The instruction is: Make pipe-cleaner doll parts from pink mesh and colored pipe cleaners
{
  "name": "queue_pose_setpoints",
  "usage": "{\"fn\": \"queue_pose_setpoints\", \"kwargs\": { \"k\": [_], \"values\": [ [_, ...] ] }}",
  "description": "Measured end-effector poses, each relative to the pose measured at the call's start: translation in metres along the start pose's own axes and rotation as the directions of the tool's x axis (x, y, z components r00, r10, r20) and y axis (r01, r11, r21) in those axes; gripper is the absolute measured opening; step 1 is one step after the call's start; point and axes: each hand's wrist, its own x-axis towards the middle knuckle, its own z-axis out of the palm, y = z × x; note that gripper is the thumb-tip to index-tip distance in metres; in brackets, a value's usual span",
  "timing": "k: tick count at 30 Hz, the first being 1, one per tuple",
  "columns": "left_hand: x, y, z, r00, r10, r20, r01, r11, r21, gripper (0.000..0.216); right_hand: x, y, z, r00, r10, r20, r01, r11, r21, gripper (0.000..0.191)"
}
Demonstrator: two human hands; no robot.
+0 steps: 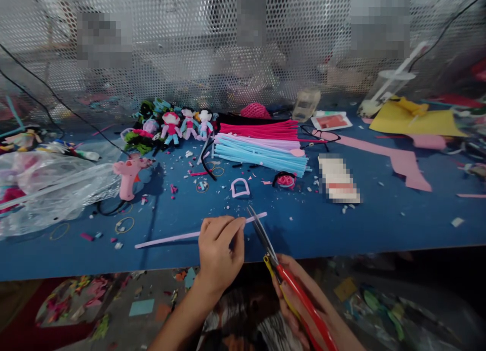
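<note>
Left hand: my left hand is closed in a pinch, thumb and fingertips gripping the pipe cleaner near its right end.
Right hand: my right hand is wrapped around the red and yellow handles of the scissors, at 5 o'clock from the left hand.
Pipe cleaner: lilac, lying along the near edge of the blue table. Its long axis runs roughly 9 o'clock to 3 o'clock, with the right end tipped a little toward 2.
Key relation: the scissor blades point toward 11 o'clock and stand slightly apart. They meet the pipe cleaner just at 3 o'clock of my left fingertips, with a short stub beyond them.
Nearer hand: the left, already on it.
Around: a pink glue gun at 10 o'clock, a bundle of pipe cleaners at 12, and small dolls at 11.
Writing: I can read none, and the card on the table is blurred.
</note>
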Motion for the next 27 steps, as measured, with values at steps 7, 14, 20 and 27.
{"fn": "queue_pose_setpoints", "kwargs": {
  "k": [7,14,20,27],
  "values": [
    [-0.001,0.0,0.001,1.0,-0.011,0.019,0.011,1.0,-0.006,0.023,-0.007,-0.009,0.011,0.993,-0.011,-0.116,0.007,0.999,-0.035,0.076],
    [-0.001,0.0,0.0,1.0,-0.011,0.014,0.011,1.0,-0.006,0.023,-0.008,-0.014,0.017,0.988,0.021,-0.154,-0.033,0.997,-0.077,0.075],
    [-0.001,0.0,0.0,1.0,-0.015,0.019,0.015,1.0,-0.01,0.022,-0.007,-0.013,0.016,0.983,0.04,-0.179,-0.066,0.988,-0.141,0.077],
    [0.0,0.0,0.0,0.999,-0.027,0.026,0.027,1.0,-0.008,0.019,-0.003,-0.011,0.016,0.989,-0.023,-0.146,-0.005,0.982,-0.19,0.062]
  ]
}}
